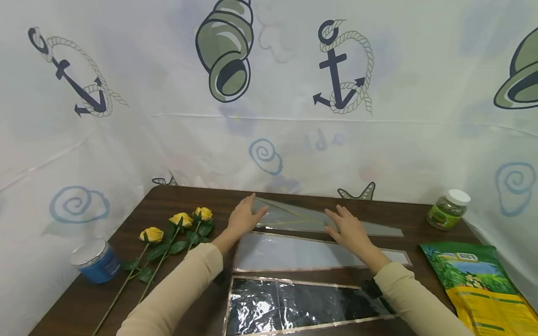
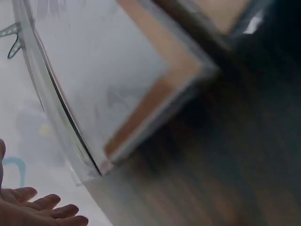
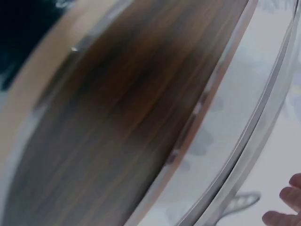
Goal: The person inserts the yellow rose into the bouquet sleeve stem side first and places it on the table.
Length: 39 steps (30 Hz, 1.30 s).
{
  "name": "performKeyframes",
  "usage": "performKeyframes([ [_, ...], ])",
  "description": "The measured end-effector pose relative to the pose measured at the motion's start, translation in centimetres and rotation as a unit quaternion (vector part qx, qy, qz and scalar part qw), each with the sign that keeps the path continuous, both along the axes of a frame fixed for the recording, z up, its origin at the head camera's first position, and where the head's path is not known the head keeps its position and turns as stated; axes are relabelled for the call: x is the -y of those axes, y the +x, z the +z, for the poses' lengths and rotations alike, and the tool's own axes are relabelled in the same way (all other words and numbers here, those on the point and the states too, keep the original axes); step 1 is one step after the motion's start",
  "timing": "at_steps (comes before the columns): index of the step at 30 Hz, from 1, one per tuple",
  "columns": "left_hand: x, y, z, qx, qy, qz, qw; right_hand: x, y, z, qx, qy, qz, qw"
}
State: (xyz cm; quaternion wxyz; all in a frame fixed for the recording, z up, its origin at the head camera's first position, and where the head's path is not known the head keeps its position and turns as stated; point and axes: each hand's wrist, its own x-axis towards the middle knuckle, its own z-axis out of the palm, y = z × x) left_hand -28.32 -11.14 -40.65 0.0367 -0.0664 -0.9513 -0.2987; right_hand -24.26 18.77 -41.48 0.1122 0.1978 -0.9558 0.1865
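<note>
Laid out on bench [image 1: 218,198]: black sheet [image 1: 302,305], white sheet [image 1: 290,254], grey sheet [image 1: 286,217]. Holding nothing with outspread left hand [image 1: 242,218] and right hand [image 1: 350,232] at grey sheet; cannot tell contact. Seemingly only straightening left.

Black panel [image 1: 302,303] — partly behind right sleeve [image 1: 420,301]; packet [image 1: 483,289] — clipped by head view's edge; tabletop [image 2: 202,174] blurred in wrist views.

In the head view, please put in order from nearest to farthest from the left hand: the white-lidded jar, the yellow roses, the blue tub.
1. Yellow roses: just left of the left hand.
2. Blue tub: farther left.
3. White-lidded jar: far right side.
</note>
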Motion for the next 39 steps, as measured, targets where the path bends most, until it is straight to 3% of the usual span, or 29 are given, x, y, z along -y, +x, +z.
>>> performKeyframes([
  [6,2.0,0.3,-0.6,0.042,0.093,0.042,0.9939,4.0,-0.8,-0.1,0.000,-0.014,0.047,0.9988],
  [13,3.0,0.8,-1.4,0.117,0.175,0.079,0.9744,8.6,-2.2,-0.7,0.038,-0.004,0.078,0.9962],
  [24,3.4,1.0,-1.8,0.155,0.224,0.083,0.9587,11.7,-4.0,-1.5,0.067,0.028,0.098,0.9925],
  [33,4.0,0.7,-1.0,0.170,0.221,0.078,0.9572,12.6,-4.8,-1.8,0.083,0.054,0.077,0.9921],
  [39,3.7,0.3,-1.1,0.188,0.269,0.083,0.9409,12.5,-4.9,-2.0,0.085,0.055,0.067,0.9926],
])
